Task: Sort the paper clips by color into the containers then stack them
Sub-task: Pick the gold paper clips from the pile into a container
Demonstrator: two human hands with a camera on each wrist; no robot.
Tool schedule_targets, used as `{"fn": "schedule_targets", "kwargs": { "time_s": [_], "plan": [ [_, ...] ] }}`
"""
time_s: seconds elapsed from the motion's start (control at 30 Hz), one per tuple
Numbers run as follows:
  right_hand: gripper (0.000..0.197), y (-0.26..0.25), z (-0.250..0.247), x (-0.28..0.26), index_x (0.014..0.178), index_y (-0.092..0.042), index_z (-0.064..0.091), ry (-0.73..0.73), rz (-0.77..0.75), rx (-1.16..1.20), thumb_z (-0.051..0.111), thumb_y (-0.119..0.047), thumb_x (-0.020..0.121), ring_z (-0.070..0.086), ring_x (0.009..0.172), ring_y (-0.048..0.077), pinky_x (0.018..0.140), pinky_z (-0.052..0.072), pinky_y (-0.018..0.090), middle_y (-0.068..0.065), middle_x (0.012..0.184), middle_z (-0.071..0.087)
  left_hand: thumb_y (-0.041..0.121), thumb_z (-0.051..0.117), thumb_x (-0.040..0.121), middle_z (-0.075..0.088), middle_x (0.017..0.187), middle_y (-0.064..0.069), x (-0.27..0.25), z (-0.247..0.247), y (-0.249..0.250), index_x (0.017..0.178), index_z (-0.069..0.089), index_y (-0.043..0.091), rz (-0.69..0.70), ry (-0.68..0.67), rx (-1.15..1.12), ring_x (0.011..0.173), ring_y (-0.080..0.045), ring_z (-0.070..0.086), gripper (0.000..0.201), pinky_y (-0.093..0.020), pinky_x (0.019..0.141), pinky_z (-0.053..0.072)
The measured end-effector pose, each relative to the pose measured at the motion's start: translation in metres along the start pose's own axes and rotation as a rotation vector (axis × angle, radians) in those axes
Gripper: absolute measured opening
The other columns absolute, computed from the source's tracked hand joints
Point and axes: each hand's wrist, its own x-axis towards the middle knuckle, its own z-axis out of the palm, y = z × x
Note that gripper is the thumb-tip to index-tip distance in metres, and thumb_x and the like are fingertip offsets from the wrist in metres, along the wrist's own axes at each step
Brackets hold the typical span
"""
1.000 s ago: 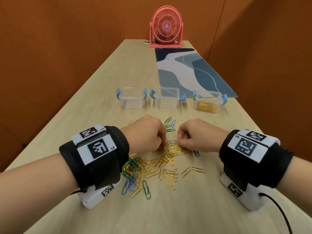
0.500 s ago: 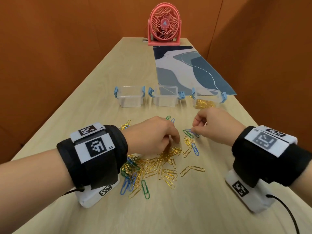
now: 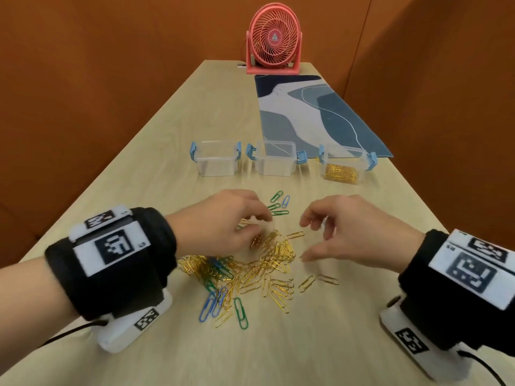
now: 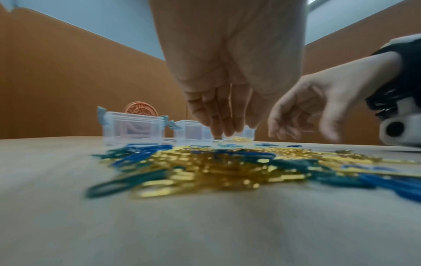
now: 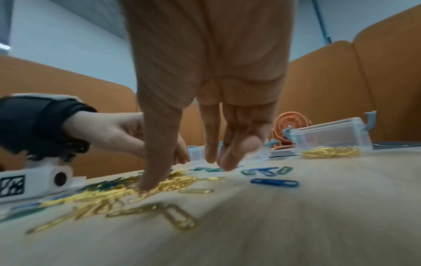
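Observation:
A loose pile of gold, blue and green paper clips point(image 3: 259, 268) lies on the wooden table point(image 3: 306, 344). My left hand point(image 3: 260, 231) hovers over the pile's far edge, fingers pointing down and lightly bent; in the left wrist view nothing shows between the left hand's point(image 4: 234, 126) fingers and thumb. My right hand point(image 3: 305, 240) is spread open to the right of the pile. In the right wrist view its thumb point(image 5: 148, 180) touches gold clips while the other fingers stay above the table. Three clear containers stand beyond: left point(image 3: 216, 158) and middle point(image 3: 276, 158) look empty, the right one point(image 3: 344, 165) holds gold clips.
A few green and blue clips point(image 3: 280, 206) lie apart between the hands and the containers, and a blue clip point(image 5: 274, 182) lies by my right fingers. A patterned blue mat point(image 3: 306, 112) and a pink fan point(image 3: 274, 40) sit farther back. Orange walls close both sides.
My right hand went from a closed pinch near the scattered green and blue clips to open, back at the pile's right edge. My left hand's fingers have uncurled from a fist.

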Motion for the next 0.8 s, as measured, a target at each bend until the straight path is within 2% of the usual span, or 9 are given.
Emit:
{"fn": "schedule_targets", "kwargs": {
  "time_s": [0.07, 0.13, 0.27, 0.33, 0.4, 0.5, 0.6, 0.7, 0.8],
  "plan": [
    [0.075, -0.009, 0.008, 0.000, 0.120, -0.031, 0.055, -0.087, -0.008, -0.063, 0.085, -0.046, 0.053, 0.046, 0.079, 0.004, 0.071, 0.038, 0.018, -0.011, 0.100, 0.050, 0.027, 0.047, 0.094, 0.054, 0.121, 0.008, -0.007, -0.002, -0.009, 0.125, 0.055, 0.026, -0.058, -0.026, 0.040, 0.108, -0.007, 0.051, 0.032, -0.016, 0.094, 0.036],
    [0.085, -0.015, 0.015, 0.005, 0.127, -0.026, 0.052, -0.099, -0.014, -0.085, 0.086, -0.047, 0.051, 0.044, 0.080, 0.005, 0.073, 0.037, 0.019, -0.009, 0.101, 0.047, 0.021, 0.045, 0.094, 0.052, 0.122, 0.008, -0.011, 0.000, -0.009, 0.126, 0.055, 0.026, -0.069, -0.109, 0.048, 0.111, -0.007, 0.049, 0.034, -0.011, 0.092, 0.031],
    [0.066, -0.026, 0.021, 0.012, 0.120, -0.025, 0.059, -0.078, -0.043, -0.023, 0.082, -0.044, 0.061, 0.048, 0.071, 0.001, 0.068, 0.042, 0.017, -0.010, 0.095, 0.055, 0.009, 0.044, 0.092, 0.056, 0.116, 0.007, -0.014, 0.004, 0.001, 0.119, 0.061, 0.024, -0.006, -0.104, 0.000, 0.105, -0.007, 0.050, 0.036, -0.012, 0.089, 0.033],
    [0.066, -0.027, 0.020, 0.012, 0.119, -0.028, 0.058, -0.068, -0.066, -0.010, 0.081, -0.048, 0.060, 0.048, 0.069, -0.001, 0.064, 0.040, 0.014, -0.012, 0.096, 0.055, 0.009, 0.043, 0.092, 0.056, 0.114, 0.008, -0.017, 0.000, -0.003, 0.117, 0.062, 0.023, -0.080, 0.030, -0.006, 0.099, -0.005, 0.051, 0.034, -0.014, 0.087, 0.036],
    [0.077, -0.026, 0.016, 0.010, 0.125, -0.033, 0.052, -0.053, -0.090, 0.015, 0.081, -0.053, 0.056, 0.047, 0.078, -0.001, 0.067, 0.039, 0.012, -0.013, 0.105, 0.051, 0.015, 0.045, 0.093, 0.057, 0.110, 0.008, -0.025, -0.004, -0.012, 0.114, 0.063, 0.023, -0.141, 0.149, 0.040, 0.096, -0.007, 0.053, 0.029, -0.018, 0.086, 0.042],
    [0.094, -0.026, 0.017, 0.006, 0.135, -0.037, 0.040, -0.087, -0.142, -0.014, 0.082, -0.054, 0.053, 0.042, 0.101, 0.001, 0.087, 0.041, 0.018, -0.013, 0.122, 0.040, 0.036, 0.050, 0.092, 0.057, 0.103, 0.009, -0.038, -0.003, -0.017, 0.110, 0.065, 0.025, -0.107, 0.077, 0.081, 0.088, -0.005, 0.053, 0.026, -0.021, 0.085, 0.046],
    [0.089, -0.032, 0.025, 0.004, 0.136, -0.036, 0.041, -0.127, -0.199, -0.092, 0.080, -0.053, 0.058, 0.037, 0.117, 0.007, 0.099, 0.036, 0.022, -0.012, 0.128, 0.038, 0.055, 0.047, 0.085, 0.057, 0.097, 0.014, -0.045, 0.000, -0.015, 0.104, 0.067, 0.030, -0.050, 0.007, 0.027, 0.086, -0.003, 0.055, 0.037, -0.017, 0.081, 0.045],
    [0.075, -0.036, 0.025, 0.005, 0.133, -0.033, 0.048, -0.126, -0.185, -0.064, 0.077, -0.048, 0.066, 0.041, 0.111, 0.007, 0.097, 0.037, 0.022, -0.009, 0.127, 0.042, 0.045, 0.054, 0.088, 0.058, 0.095, 0.013, -0.041, -0.001, -0.012, 0.104, 0.069, 0.030, -0.049, 0.016, -0.005, 0.086, -0.003, 0.055, 0.026, -0.019, 0.080, 0.045],
    [0.070, -0.034, 0.023, 0.006, 0.129, -0.032, 0.053, -0.114, -0.152, -0.057, 0.078, -0.047, 0.066, 0.042, 0.103, 0.006, 0.091, 0.040, 0.022, -0.008, 0.122, 0.045, 0.038, 0.056, 0.089, 0.060, 0.097, 0.010, -0.028, -0.001, -0.004, 0.104, 0.070, 0.029, -0.021, -0.023, 0.004, 0.086, -0.003, 0.055, 0.022, -0.021, 0.081, 0.046]
  ]
}}
